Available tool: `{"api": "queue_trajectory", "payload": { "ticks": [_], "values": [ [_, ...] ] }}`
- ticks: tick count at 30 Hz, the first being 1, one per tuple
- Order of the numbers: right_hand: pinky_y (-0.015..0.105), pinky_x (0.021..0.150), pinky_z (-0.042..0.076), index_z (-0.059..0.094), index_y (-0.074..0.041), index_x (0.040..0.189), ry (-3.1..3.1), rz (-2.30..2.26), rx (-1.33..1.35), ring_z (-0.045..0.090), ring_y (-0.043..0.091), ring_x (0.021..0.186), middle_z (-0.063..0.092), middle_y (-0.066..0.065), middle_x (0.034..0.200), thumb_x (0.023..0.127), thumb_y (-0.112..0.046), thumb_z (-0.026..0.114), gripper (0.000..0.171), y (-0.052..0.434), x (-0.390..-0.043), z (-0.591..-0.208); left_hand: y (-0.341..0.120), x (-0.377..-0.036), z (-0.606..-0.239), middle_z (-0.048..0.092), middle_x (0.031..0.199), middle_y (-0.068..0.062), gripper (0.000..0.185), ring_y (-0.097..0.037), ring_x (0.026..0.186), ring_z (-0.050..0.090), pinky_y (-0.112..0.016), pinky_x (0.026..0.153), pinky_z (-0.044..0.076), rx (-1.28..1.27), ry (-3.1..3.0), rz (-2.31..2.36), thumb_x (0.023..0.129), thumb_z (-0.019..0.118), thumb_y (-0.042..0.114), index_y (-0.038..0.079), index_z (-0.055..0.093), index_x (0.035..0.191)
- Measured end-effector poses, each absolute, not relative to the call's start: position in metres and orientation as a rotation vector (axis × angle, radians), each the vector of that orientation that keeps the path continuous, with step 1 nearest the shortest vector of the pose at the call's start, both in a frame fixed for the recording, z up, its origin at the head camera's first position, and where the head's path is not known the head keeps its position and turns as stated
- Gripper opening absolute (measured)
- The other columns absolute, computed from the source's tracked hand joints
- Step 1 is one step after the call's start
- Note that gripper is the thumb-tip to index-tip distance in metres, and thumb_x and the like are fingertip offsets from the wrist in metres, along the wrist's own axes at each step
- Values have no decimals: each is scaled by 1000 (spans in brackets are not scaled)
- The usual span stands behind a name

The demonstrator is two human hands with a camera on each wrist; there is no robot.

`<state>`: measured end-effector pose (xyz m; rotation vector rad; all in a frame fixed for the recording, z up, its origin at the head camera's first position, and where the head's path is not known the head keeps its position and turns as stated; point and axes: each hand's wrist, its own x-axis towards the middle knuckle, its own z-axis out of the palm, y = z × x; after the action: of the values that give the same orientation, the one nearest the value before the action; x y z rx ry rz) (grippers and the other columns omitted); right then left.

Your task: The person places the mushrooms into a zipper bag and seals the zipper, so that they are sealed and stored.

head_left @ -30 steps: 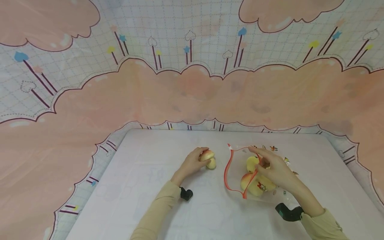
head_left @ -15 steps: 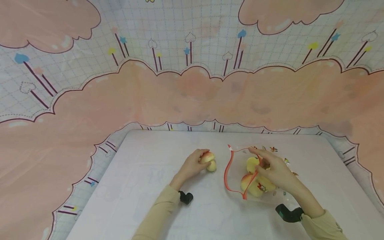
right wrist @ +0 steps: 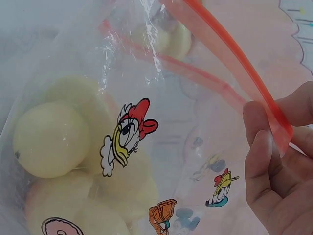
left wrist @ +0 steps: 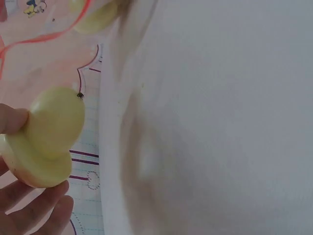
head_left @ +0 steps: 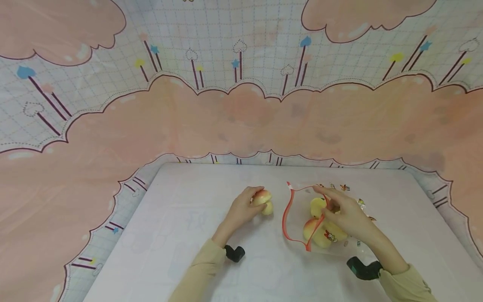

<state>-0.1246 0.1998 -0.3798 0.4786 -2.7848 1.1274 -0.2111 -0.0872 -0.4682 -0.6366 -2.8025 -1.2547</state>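
Observation:
My left hand (head_left: 241,207) grips a pale-yellow fruit (head_left: 267,208) with two rounded lobes, one blushed red. The left wrist view shows a dark tip on the fruit (left wrist: 56,120), with the thumb on one side and fingers beneath the other. To its right lies a clear zip bag (head_left: 287,214) with an orange-red rim, its mouth spread toward the left hand. Thumb and fingers of my right hand (head_left: 349,214) pinch that rim. Inside the bag are several yellow fruits (right wrist: 51,139), one with a red blush, partly hidden behind printed cartoon ducks and the hand.
A white table (head_left: 170,209) lies under both hands. Behind it hangs a cloth (head_left: 234,121) with peach-coloured clouds and a grid pattern. Black wrist devices (head_left: 364,268) sit at both sleeves.
My left hand, holding the fruit, has shifted very slightly right, toward the bag. The right hand and the bag stay in place.

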Motion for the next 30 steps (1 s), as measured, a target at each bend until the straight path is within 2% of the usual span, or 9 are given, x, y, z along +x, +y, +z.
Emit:
{"api": "queue_trajectory", "payload": {
  "ticks": [7,12,21,30],
  "values": [
    [19,57,45,54,-9,135,-2796,1127,470,48,5,71,52,1,81,81,6,63,57,199,-124,-380,-85,-200,-459,60,127,-2,54,-16,108,59,-34,89,51,-638,-2780,-1176,84,72,27,16,55,134],
    [19,57,44,54,-10,135,-2807,1125,463,47,6,71,53,3,84,81,6,62,56,198,-124,-380,-84,-193,-454,60,127,-3,55,-18,112,59,-36,89,53,-666,-2720,-1172,83,73,26,14,55,134],
    [19,58,44,53,-11,137,-2831,1125,442,48,7,72,52,1,84,82,4,64,58,197,-124,-380,-79,-176,-440,60,126,-4,54,-18,110,59,-33,86,54,-710,-2630,-1221,83,74,23,13,55,133],
    [20,59,42,52,-15,138,-2840,1132,455,48,5,70,50,0,77,83,4,62,59,197,-122,-379,-60,-166,-436,60,127,-2,53,-16,111,59,-28,87,53,-790,-2591,-1263,83,74,22,14,56,132]
  ]
}}
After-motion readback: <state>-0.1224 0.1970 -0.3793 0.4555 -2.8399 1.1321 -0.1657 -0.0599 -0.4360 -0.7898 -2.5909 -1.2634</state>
